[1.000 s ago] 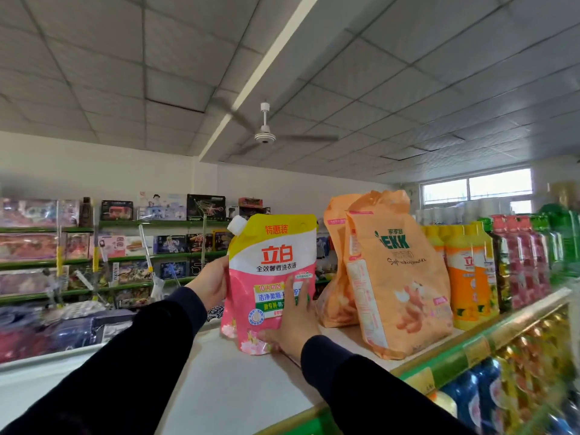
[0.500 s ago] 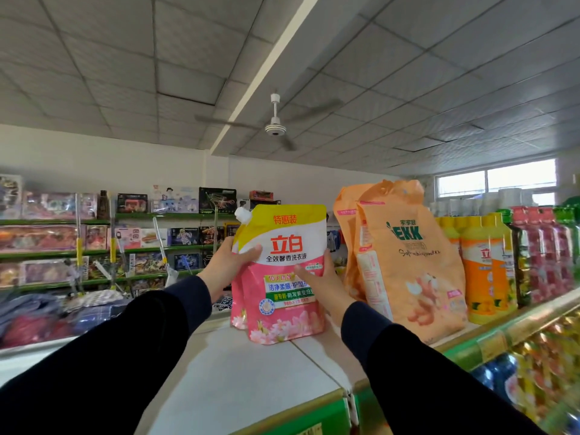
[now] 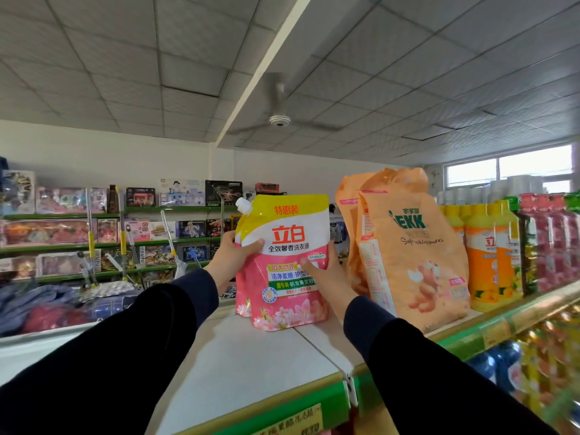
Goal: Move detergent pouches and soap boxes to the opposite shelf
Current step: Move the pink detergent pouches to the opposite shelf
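Left hand (image 3: 230,262) grips the pink-and-yellow spouted plastic detergent pouch (image 3: 284,262) at its 9 o'clock edge, thumb across the front. Pouch upright, long axis vertical, base on the white top shelf (image 3: 251,365). Right hand (image 3: 326,279) clasps its 4 o'clock edge. Both equally near.

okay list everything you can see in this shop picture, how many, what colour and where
detergent pouch: at least two, pink and yellow, standing on the top shelf, front one held
powder bags: two, orange, right of the pouch
bottles: several, yellow-orange, further right
red bottles: several, far right
top shelf: one, white with green edge
toy boxes: many, mixed colours, far wall shelves
ceiling fan: one, white
left hand: grips the pouch's left edge
right hand: holds its right side
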